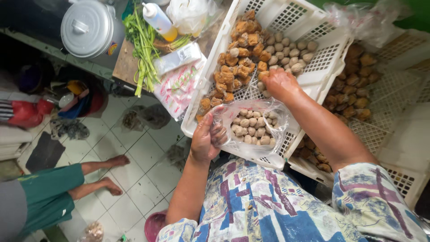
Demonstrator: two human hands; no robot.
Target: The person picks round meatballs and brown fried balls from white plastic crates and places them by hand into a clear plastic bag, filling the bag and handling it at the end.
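Observation:
My left hand grips the rim of a clear plastic bag that is partly filled with pale round balls. The bag rests inside a white slotted crate. My right hand reaches into the crate, fingers closed over pale balls at the edge of a loose pile. Brown fried cubes lie in a band along the crate's left half.
A second white crate of brown fried pieces sits under and right of the first. At the top left are green stalks, a squeeze bottle, packets and a metal pot. Another person's bare legs stretch over the tiled floor.

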